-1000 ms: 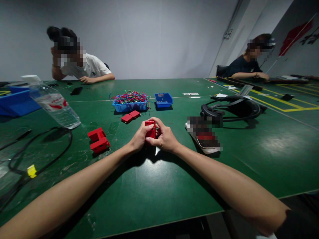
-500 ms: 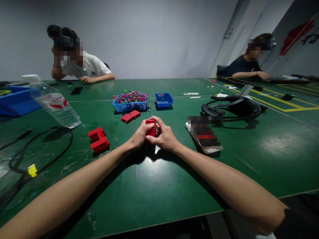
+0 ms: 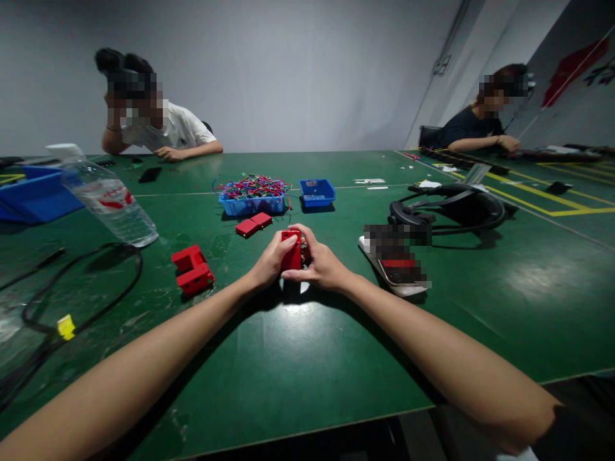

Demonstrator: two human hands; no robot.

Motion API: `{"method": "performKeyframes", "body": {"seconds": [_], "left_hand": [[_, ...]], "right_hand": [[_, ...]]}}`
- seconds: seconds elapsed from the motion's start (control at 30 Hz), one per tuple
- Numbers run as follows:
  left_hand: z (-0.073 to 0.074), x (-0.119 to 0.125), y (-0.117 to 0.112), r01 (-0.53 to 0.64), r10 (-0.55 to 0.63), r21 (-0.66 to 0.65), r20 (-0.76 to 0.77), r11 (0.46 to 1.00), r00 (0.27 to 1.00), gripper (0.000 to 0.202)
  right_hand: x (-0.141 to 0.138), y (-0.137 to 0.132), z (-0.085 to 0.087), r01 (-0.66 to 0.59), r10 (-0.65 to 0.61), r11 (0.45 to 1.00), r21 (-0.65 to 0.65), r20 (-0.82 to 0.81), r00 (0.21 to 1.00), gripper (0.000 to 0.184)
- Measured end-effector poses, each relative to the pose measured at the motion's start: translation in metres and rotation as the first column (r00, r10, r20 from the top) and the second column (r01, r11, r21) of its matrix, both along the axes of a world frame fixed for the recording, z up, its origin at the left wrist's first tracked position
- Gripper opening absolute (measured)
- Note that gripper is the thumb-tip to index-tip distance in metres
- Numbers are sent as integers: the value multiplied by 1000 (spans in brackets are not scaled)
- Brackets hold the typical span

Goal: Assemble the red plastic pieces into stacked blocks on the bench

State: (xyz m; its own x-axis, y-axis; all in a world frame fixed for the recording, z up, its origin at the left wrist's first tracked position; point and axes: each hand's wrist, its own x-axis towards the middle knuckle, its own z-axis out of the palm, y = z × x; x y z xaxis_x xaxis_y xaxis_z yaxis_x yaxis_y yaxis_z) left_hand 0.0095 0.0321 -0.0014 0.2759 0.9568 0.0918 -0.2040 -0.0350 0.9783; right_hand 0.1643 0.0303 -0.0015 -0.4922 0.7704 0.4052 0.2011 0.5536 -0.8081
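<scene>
Both hands are at a small red box-like part (image 3: pixel 291 253) with dark holes, held upright just above the green table. My left hand (image 3: pixel 270 261) closes round its left side, thumb across the upper face. My right hand (image 3: pixel 323 259) holds it from the right, index finger at the top edge and thumb stretched along the lower edge. The right hand's other fingers are partly hidden behind the part. To the left lies a red U-shaped block (image 3: pixel 193 269). Beyond the hands rest two joined flat red pieces (image 3: pixel 254 224).
Behind stand a blue tray of coloured wires (image 3: pixel 254 203) and a smaller blue tray (image 3: pixel 317 194). At right lie a phone-like device (image 3: pixel 401 269) and a black headset (image 3: pixel 449 208). A water bottle (image 3: pixel 111 202) and black cable (image 3: pixel 139 266) are left. Two people sit across.
My right thumb has moved slightly down the red part and straightened, uncovering more of its face. The left hand keeps its hold. The whole view has shifted a little.
</scene>
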Motion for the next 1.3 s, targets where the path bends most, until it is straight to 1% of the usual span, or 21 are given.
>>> {"method": "performKeyframes", "body": {"seconds": [0.13, 0.17, 0.2, 0.27, 0.37, 0.47, 0.53, 0.63, 0.73, 0.8, 0.97, 1.03, 1.13, 1.23, 1.3], "left_hand": [[2, 1, -2, -8, 8, -22, -2, 1000, 1000, 48], [2, 0, -2, -15, 15, -15, -6, 1000, 1000, 48], [2, 0, -2, -25, 25, 1, -17, 1000, 1000, 47], [1, -1, -1, -40, 43, 56, -56, 998, 998, 43], [0, -3, 1, -41, 60, 154, -123, 987, 991, 43], [-2, -4, 2, -52, 100, 238, -197, 970, 975, 46], [-3, -3, 2, -59, 150, 310, -277, 949, 949, 46], [-4, -3, 2, -21, 194, 395, -405, 918, 893, 43], [-3, -3, 1, 32, 211, 432, -502, 901, 839, 39], [-2, -3, 0, 47, 230, 459, -529, 887, 817, 36], [-1, -2, -1, 60, 240, 479, -540, 876, 807, 35], [-2, -3, 0, 79, 239, 475, -572, 877, 784, 37], [-3, -3, 2, 111, 246, 467, -636, 877, 731, 44], [-4, -4, 2, 117, 260, 470, -659, 875, 705, 47], [-3, -3, 1, 109, 266, 470, -659, 876, 704, 46]], "right_hand": [[1, 6, -9, -39, 34, 989, 143, 39, 999, 113], [1, 8, -11, -47, 40, 987, 155, 49, 998, 113], [1, 9, -13, -28, 20, 985, 173, 45, 999, 108], [1, 11, -15, 15, -32, 967, 254, 63, 997, 101], [0, 10, -16, 88, -131, 921, 380, 87, 988, 94], [-2, 8, -16, 181, -243, 885, 428, 96, 965, 87], [-3, 6, -16, 269, -332, 881, 390, 103, 938, 84], [-5, 7, -15, 429, -468, 868, 250, 128, 874, 85], [-4, 10, -12, 550, -559, 829, 100, 163, 813, 84], [-4, 12, -10, 604, -601, 796, 42, 182, 778, 84], [-2, 12, -7, 715, -704, 698, 38, 216, 676, 97], [-2, 13, -7, 745, -732, 665, 45, 232, 640, 96], [-1, 15, -8, 781, -767, 622, 54, 239, 595, 93], [0, 18, -11, 795, -786, 603, 65, 218, 578, 94], [1, 18, -12, 792, -793, 601, 110, 206, 573, 89]]}}
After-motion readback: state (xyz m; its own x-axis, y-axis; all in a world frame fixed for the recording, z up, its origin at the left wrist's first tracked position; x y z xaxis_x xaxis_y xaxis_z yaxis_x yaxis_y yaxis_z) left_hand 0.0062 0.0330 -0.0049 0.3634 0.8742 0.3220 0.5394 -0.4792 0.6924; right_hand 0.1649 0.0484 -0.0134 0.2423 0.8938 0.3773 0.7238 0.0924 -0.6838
